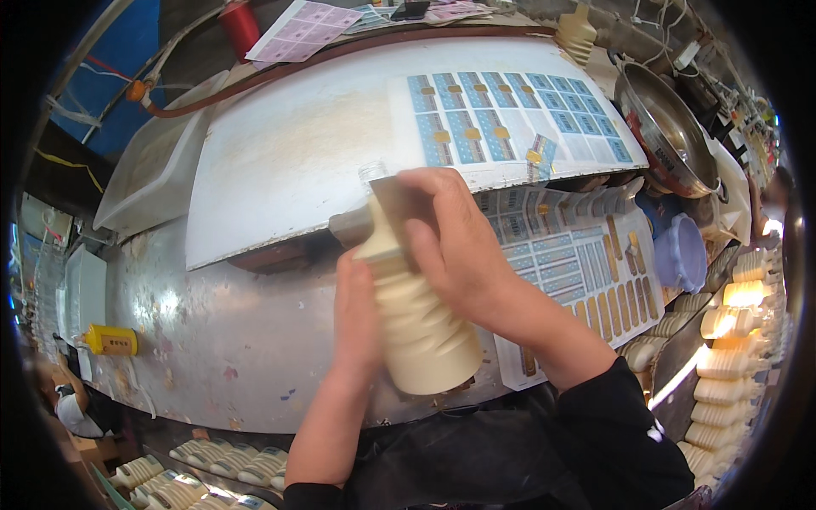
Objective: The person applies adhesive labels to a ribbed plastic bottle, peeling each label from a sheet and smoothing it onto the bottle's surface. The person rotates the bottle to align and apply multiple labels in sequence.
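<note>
A cream-coloured bottle (429,344) with wavy ridges is held tilted in front of me, its narrow clear threaded mouth pointing away. My left hand (355,310) is wrapped round its left side near the shoulder. Between the thumb and fingers of my right hand (459,246) is a flat grey-brown piece (393,204), pressed along the neck; motion blurs it, and its exact kind is unclear. Another grey-brown edge (348,227) shows left of the neck. Beyond the bottle, sheets of blue and gold labels (476,110) lie on a white board (289,144).
More label sheets (586,297) lie right of my right forearm. A large metal pan (667,119) and a purple basin (682,255) stand at the right. Rows of cream bottles (722,391) line the lower right. A yellow squeeze bottle (112,341) rests on the metal table (229,340).
</note>
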Demonstrator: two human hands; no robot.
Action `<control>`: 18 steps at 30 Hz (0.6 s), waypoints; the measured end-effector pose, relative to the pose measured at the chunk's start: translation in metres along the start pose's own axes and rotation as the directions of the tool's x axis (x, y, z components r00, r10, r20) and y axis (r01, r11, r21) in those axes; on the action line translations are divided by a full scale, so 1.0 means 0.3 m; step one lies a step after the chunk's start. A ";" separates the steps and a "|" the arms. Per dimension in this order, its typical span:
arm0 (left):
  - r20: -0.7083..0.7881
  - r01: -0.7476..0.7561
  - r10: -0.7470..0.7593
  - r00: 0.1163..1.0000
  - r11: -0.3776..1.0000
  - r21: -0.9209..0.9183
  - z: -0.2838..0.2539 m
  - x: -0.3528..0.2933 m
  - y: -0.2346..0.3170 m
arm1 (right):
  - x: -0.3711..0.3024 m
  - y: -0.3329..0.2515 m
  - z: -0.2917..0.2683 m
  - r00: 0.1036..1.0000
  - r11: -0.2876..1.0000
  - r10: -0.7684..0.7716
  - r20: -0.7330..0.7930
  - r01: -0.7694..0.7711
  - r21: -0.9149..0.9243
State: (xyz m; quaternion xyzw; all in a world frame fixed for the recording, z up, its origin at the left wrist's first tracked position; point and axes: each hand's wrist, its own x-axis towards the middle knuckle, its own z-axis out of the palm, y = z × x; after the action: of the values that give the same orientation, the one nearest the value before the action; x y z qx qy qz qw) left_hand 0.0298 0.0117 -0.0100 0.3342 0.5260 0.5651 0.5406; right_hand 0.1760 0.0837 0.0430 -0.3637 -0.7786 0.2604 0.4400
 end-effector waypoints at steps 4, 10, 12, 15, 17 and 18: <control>-0.058 -0.176 0.205 0.977 0.932 0.318 -0.029 -0.021 -0.002 | -0.051 0.107 -0.022 0.989 0.995 0.094 -0.111 -0.098 -0.024; 0.201 -0.353 0.451 0.870 0.285 0.891 0.061 -0.113 0.089 | -0.062 0.158 -0.081 0.959 0.934 0.253 -0.126 -0.208 0.291; 0.232 -0.347 0.406 0.884 0.239 0.907 0.068 -0.137 0.095 | -0.048 0.149 -0.113 0.920 0.806 0.391 -0.006 -0.340 0.485; 0.217 -0.325 0.353 0.910 0.285 0.902 0.072 -0.150 0.105 | -0.051 0.155 -0.109 0.843 0.713 0.515 0.155 -0.521 0.469; 0.200 -0.308 0.327 0.924 0.323 0.895 0.091 -0.154 0.110 | -0.042 0.093 -0.082 0.830 0.797 0.535 0.160 -0.558 0.232; 0.187 -0.294 0.314 0.931 0.340 0.893 0.096 -0.155 0.110 | -0.033 0.057 -0.071 0.816 0.817 0.554 0.162 -0.571 0.084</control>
State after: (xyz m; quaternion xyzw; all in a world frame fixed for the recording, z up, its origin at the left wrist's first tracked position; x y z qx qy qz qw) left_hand 0.0574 -0.0219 0.0367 0.6600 0.6806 0.2801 0.1508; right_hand 0.2038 0.0879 0.0359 -0.5309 -0.6446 0.4516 0.3140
